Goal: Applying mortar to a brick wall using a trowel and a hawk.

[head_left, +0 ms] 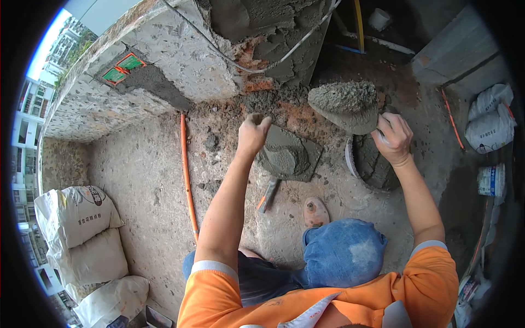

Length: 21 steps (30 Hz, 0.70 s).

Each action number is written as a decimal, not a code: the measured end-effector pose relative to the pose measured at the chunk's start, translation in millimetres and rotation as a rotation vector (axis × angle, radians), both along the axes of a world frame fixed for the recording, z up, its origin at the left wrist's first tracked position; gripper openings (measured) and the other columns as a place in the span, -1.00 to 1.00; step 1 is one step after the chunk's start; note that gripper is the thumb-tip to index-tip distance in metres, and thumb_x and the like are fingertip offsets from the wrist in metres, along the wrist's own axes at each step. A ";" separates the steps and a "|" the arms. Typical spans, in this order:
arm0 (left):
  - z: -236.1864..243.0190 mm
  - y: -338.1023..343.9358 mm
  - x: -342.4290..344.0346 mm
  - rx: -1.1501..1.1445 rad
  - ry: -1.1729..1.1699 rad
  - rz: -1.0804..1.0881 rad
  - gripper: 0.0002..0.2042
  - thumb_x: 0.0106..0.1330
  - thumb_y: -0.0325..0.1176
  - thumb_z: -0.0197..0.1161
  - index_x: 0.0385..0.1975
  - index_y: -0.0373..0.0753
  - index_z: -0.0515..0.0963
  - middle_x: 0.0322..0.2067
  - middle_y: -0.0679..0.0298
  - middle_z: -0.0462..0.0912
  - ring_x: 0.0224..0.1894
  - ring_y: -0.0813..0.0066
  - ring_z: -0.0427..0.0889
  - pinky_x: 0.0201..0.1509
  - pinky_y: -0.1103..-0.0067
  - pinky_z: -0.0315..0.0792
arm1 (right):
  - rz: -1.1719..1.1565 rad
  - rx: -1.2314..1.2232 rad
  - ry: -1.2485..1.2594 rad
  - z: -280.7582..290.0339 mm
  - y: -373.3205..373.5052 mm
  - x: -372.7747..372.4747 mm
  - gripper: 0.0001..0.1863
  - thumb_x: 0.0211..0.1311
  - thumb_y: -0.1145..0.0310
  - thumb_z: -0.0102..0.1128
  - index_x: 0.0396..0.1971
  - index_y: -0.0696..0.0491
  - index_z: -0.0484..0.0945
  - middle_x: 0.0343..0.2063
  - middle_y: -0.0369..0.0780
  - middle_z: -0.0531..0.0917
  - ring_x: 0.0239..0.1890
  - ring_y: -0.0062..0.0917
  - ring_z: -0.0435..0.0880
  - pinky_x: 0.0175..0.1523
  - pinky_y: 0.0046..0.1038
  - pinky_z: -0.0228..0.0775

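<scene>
My left hand [255, 131] is closed on the left corner of a flat board [306, 167] with wet grey mortar on it, held over the floor. My right hand [394, 136] grips a trowel [358, 126] heaped with lumpy mortar, raised at the right of the board. Below it stands a round bucket [374, 164] with grey mortar inside, partly hidden by my right hand and arm. A flat hand tool [268, 194] lies on the floor just below the board.
An orange conduit [186, 164] runs along the floor. White sacks [82, 229] are stacked at left. A rough wall with an orange-and-green box [123, 68], a loose cable and fresh render is ahead. White bags [489, 128] and a pail [489, 180] stand at right.
</scene>
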<state>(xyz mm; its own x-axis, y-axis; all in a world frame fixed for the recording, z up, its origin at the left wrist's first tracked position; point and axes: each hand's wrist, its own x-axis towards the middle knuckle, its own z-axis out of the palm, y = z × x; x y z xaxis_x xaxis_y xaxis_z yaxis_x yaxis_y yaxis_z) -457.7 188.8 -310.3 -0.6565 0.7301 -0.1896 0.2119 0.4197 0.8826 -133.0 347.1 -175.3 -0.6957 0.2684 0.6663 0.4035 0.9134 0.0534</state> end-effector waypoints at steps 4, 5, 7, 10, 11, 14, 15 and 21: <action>92.3 64.2 -35.8 0.631 -0.649 0.094 -0.52 0.29 -0.36 0.17 0.15 -0.48 0.29 0.04 0.06 0.48 0.05 0.28 0.52 0.03 0.42 0.50 | -0.013 -0.023 -0.015 -17.4 5.4 0.3 -0.65 -0.26 0.46 0.42 -0.33 0.06 0.62 -0.34 -0.23 0.57 -0.33 -0.31 0.60 -0.25 -0.34 0.46; 99.9 65.1 -40.1 0.627 -0.726 0.101 -0.50 0.29 -0.39 0.16 0.17 -0.49 0.23 0.02 0.03 0.48 0.03 0.28 0.53 0.03 0.42 0.50 | -0.012 -0.029 -0.030 -18.6 5.6 -3.1 -0.64 -0.25 0.45 0.43 -0.31 0.05 0.62 -0.34 -0.23 0.57 -0.32 -0.32 0.60 -0.24 -0.34 0.46; 111.1 62.5 -29.3 0.616 -0.804 0.107 -0.47 0.29 -0.42 0.14 0.20 -0.51 0.16 0.00 0.01 0.48 0.01 0.28 0.55 0.02 0.42 0.51 | -0.015 -0.041 -0.048 -29.7 9.5 -5.4 -0.63 -0.25 0.43 0.44 -0.29 0.04 0.62 -0.33 -0.24 0.57 -0.31 -0.32 0.59 -0.23 -0.35 0.45; 142.0 41.0 34.7 0.790 -0.589 0.364 -0.45 0.29 -0.54 0.07 0.23 -0.43 0.00 -0.16 0.08 0.54 -0.16 0.48 0.58 -0.12 0.58 0.53 | -0.029 -0.067 -0.084 -43.3 15.9 -7.5 -0.62 -0.23 0.40 0.44 -0.27 0.00 0.63 -0.34 -0.26 0.56 -0.30 -0.34 0.59 -0.24 -0.36 0.45; 155.2 32.8 50.2 0.849 -0.515 0.383 -0.40 0.30 -0.54 0.04 0.28 -0.39 -0.09 -0.10 0.05 0.49 -0.18 0.44 0.58 -0.15 0.55 0.54 | -0.007 -0.079 -0.079 -47.1 16.6 -18.1 -0.63 -0.21 0.38 0.44 -0.27 -0.01 0.63 -0.34 -0.27 0.56 -0.31 -0.35 0.59 -0.24 -0.36 0.44; 191.5 22.4 91.8 1.043 -0.371 0.352 -0.39 0.31 -0.57 0.05 0.30 -0.29 -0.10 0.02 0.02 0.37 -0.12 0.42 0.56 -0.06 0.55 0.48 | 0.038 -0.089 -0.075 -54.8 16.8 -49.9 -0.65 -0.17 0.34 0.44 -0.26 -0.02 0.63 -0.36 -0.29 0.55 -0.32 -0.37 0.59 -0.25 -0.36 0.44; 195.9 19.9 96.8 1.088 -0.302 0.324 -0.38 0.30 -0.59 0.05 0.30 -0.26 -0.09 0.05 0.02 0.34 -0.09 0.42 0.54 -0.03 0.55 0.45 | 0.049 -0.099 -0.073 -56.4 14.6 -62.6 -0.66 -0.15 0.33 0.43 -0.26 -0.03 0.63 -0.37 -0.30 0.55 -0.33 -0.37 0.59 -0.26 -0.36 0.44; 198.3 7.0 121.8 1.122 -0.142 0.208 -0.36 0.25 -0.65 0.06 0.31 -0.31 -0.06 0.20 0.04 0.20 0.05 0.42 0.41 0.04 0.55 0.44 | 0.147 -0.213 -0.085 -63.9 5.3 -144.3 -0.73 0.00 0.23 0.35 -0.26 -0.07 0.65 -0.46 -0.28 0.55 -0.39 -0.32 0.61 -0.32 -0.31 0.47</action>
